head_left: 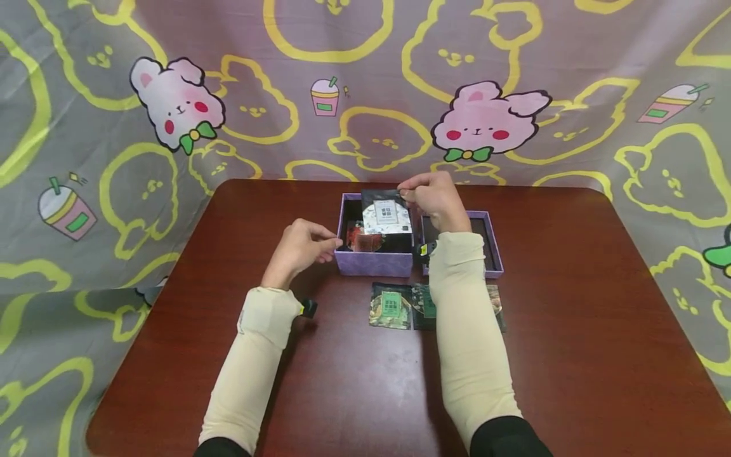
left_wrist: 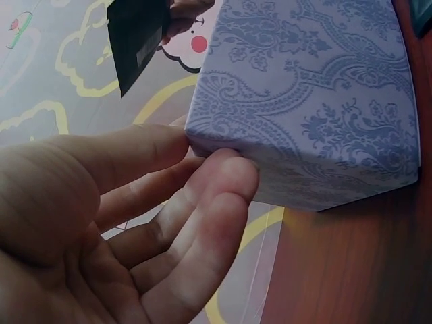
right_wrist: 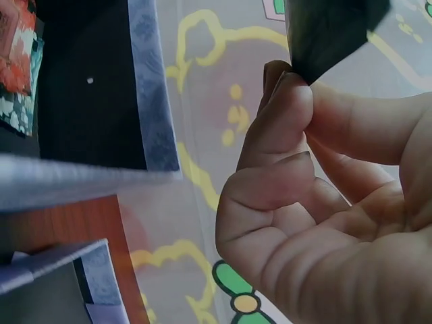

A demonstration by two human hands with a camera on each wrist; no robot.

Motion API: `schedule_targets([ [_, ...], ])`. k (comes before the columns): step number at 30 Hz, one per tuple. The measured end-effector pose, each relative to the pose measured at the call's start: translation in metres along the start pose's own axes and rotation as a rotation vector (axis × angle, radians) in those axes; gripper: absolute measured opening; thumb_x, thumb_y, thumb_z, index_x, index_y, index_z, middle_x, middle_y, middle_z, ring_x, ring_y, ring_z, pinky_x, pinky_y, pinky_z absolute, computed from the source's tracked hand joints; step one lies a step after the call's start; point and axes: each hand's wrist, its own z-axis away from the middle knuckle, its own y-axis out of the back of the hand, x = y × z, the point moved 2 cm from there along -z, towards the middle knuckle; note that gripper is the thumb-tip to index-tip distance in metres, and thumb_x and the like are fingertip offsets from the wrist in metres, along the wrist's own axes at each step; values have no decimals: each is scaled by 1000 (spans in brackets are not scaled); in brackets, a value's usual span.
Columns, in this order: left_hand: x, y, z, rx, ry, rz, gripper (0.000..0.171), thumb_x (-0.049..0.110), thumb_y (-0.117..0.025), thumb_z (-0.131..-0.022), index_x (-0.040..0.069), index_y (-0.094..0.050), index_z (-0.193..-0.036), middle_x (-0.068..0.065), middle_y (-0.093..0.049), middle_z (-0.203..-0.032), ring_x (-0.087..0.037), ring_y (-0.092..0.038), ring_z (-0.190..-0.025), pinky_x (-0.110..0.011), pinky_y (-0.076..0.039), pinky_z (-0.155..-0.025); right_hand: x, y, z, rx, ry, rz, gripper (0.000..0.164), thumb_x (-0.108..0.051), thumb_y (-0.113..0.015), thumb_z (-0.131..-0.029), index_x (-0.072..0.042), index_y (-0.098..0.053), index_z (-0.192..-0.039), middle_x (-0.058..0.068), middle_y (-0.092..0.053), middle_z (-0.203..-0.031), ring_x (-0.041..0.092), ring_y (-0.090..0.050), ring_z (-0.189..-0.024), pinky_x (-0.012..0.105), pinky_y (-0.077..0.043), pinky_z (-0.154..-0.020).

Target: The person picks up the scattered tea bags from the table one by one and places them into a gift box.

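My right hand (head_left: 436,200) pinches a flat square sachet (head_left: 386,216) by its upper right corner, above a purple patterned box (head_left: 374,264). The sachet is black at the top, with a pale label on a white print; its dark side shows in the right wrist view (right_wrist: 331,37). Inside the box lies a red-printed sachet (head_left: 361,240); in the right wrist view, red and teal packets (right_wrist: 17,74) show against the black interior. My left hand (head_left: 301,249) holds the box's near left corner between thumb and curled fingers, as the left wrist view shows on the patterned wall (left_wrist: 290,88).
The shallow purple lid (head_left: 494,254) lies right of the box, partly behind my right forearm. In front, a green-labelled sachet (head_left: 391,306) lies beside a darker one (head_left: 422,311) and another partly hidden packet (head_left: 495,301). A patterned curtain (head_left: 377,82) hangs behind the brown table (head_left: 354,381).
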Motion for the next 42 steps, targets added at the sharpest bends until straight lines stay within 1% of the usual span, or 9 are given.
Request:
schedule_targets([
  [6,2,-6,-3,-3,-10,7,18,15,-78,-90,-1,-76,-98,-11,-73,-79,-36,-73,-74,-50,-60,-71,1,-3,-1,24,-6,-17,12,-5,-66,-96,-1,-75,-104,10,-66,-99,25,-61,-83,41,-51,-76],
  [13,3,-13,-6,-13,-10,19,17,14,-79,-90,-1,-76,-98,-12,-73,-77,-39,-72,-76,-51,-60,-71,0,-2,-2,59,9,1,12,-8,-67,-97,-3,-76,-103,10,-67,-101,26,-62,-85,37,-48,-70],
  [16,4,-15,-7,-10,-15,24,17,14,-79,-89,-1,-76,-97,-11,-73,-77,-38,-73,-74,-52,-59,-72,3,-2,-3,31,3,8,14,-9,-66,-98,-2,-74,-106,11,-68,-102,28,-65,-89,35,-49,-69],
  [22,5,-17,-8,-10,-31,12,17,14,-79,-89,-1,-76,-96,-11,-73,-78,-37,-73,-73,-51,-60,-71,8,2,-1,-61,-27,96,28,-13,-64,-100,2,-67,-124,19,-69,-114,25,-71,-94,30,-53,-70],
  [30,4,-14,-7,-1,-24,-8,17,14,-79,-89,0,-76,-97,-11,-72,-77,-36,-73,-73,-49,-60,-70,4,8,2,-47,0,49,22,-11,-66,-98,4,-69,-115,21,-70,-110,28,-71,-94,47,-54,-90],
  [32,4,-14,-6,-2,-25,-7,17,15,-79,-89,0,-76,-97,-11,-72,-77,-37,-73,-73,-46,-61,-67,5,12,4,-36,0,56,23,-14,-69,-97,4,-70,-112,20,-71,-106,28,-71,-92,44,-55,-87],
  [35,4,-11,-5,2,-29,-11,17,16,-79,-89,0,-77,-97,-11,-72,-76,-37,-73,-74,-44,-61,-66,7,19,10,-23,13,94,29,-20,-71,-96,5,-71,-110,17,-72,-99,26,-71,-87,34,-57,-76],
  [38,3,-7,-4,7,-25,-8,17,15,-79,-89,0,-77,-97,-11,-72,-77,-39,-72,-75,-48,-60,-68,10,25,17,-15,33,111,31,-22,-73,-95,6,-71,-107,18,-72,-93,21,-70,-76,25,-55,-64],
  [42,0,-1,-2,9,-3,-11,17,15,-80,-89,1,-77,-97,-11,-72,-76,-36,-73,-73,-50,-60,-70,14,34,25,-7,54,81,27,-18,-73,-94,7,-71,-104,19,-72,-91,16,-66,-67,23,-54,-60],
])
